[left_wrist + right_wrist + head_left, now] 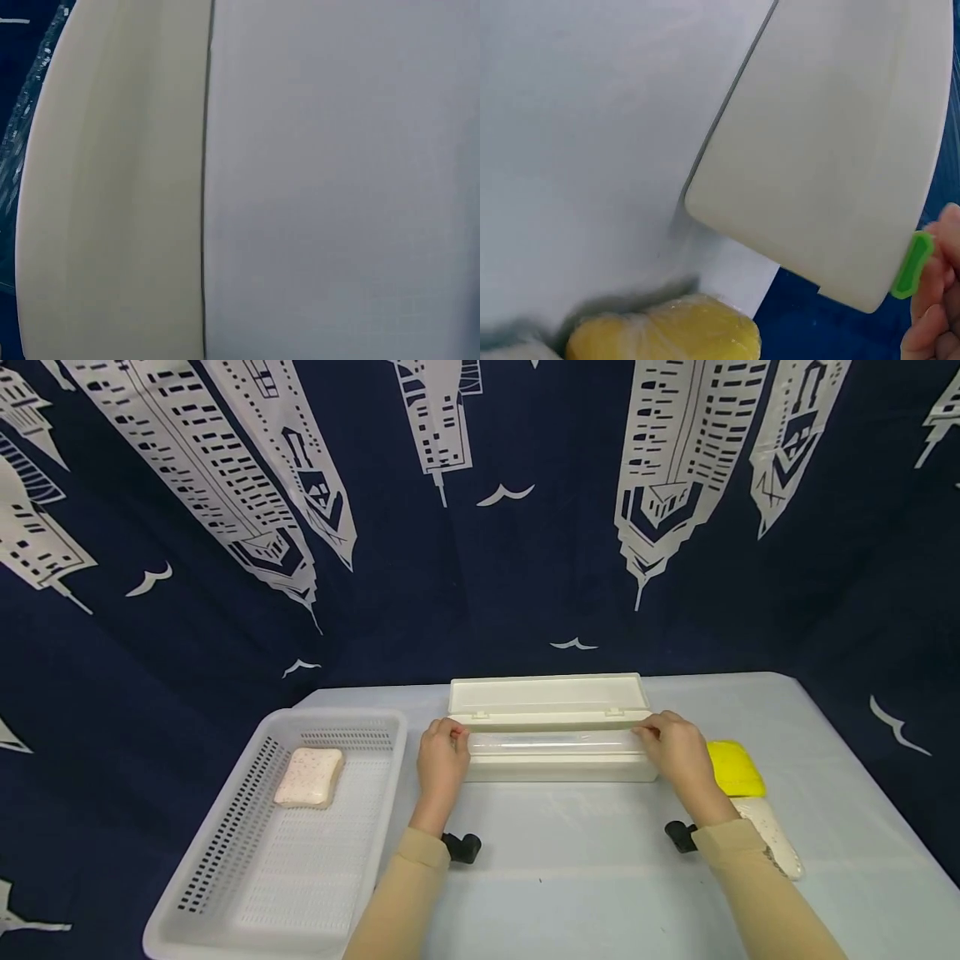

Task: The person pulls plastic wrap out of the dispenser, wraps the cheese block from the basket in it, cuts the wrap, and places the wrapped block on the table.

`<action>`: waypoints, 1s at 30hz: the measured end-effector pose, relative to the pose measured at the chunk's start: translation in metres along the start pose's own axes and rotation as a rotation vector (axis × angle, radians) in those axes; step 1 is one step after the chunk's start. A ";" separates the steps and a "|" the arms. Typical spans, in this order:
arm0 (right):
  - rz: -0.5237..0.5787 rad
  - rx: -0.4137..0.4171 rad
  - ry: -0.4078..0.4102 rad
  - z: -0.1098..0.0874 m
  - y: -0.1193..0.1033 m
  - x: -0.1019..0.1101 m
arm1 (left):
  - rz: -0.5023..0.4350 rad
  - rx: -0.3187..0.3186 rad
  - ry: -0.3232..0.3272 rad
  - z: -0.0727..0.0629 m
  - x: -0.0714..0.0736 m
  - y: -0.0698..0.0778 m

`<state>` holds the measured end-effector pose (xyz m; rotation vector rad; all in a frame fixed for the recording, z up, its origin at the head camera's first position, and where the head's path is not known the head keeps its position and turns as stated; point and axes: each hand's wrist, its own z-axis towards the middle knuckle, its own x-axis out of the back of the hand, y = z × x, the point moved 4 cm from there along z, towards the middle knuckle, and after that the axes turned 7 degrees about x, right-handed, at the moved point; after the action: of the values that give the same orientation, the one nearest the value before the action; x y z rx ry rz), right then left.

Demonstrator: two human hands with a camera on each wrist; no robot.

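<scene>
A long cream plastic wrap dispenser [558,770] stands on the table, its lid [547,695] raised at the back. Clear plastic wrap [555,743] stretches along its opening. My left hand [441,764] is at the dispenser's left end, thumb and fingers pinching the wrap's edge. At the right end, my right hand [681,760] pinches the other side of the wrap with bent fingers. The right wrist view shows those fingers beside a small green tab [913,265] at the dispenser's corner. Crinkled wrap [26,112] shows past the dispenser's edge in the left wrist view; the left hand is hidden there.
To the left stands a white perforated basket [397,793] with a pale bread-slice-shaped piece [309,777] inside. A yellow film-wrapped item [735,768] and a whitish slab [768,835] lie by the right forearm. Behind the table hangs a navy curtain [480,577].
</scene>
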<state>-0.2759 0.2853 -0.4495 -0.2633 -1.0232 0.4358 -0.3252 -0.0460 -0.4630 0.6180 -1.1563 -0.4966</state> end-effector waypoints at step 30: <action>0.168 -0.100 0.344 0.057 -0.040 0.074 | -0.305 -0.253 0.287 0.032 0.076 0.063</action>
<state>-0.2829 0.2849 -0.3483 -0.4985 -0.6882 0.4727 -0.3270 -0.0552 -0.3595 0.6244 -0.7162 -0.7741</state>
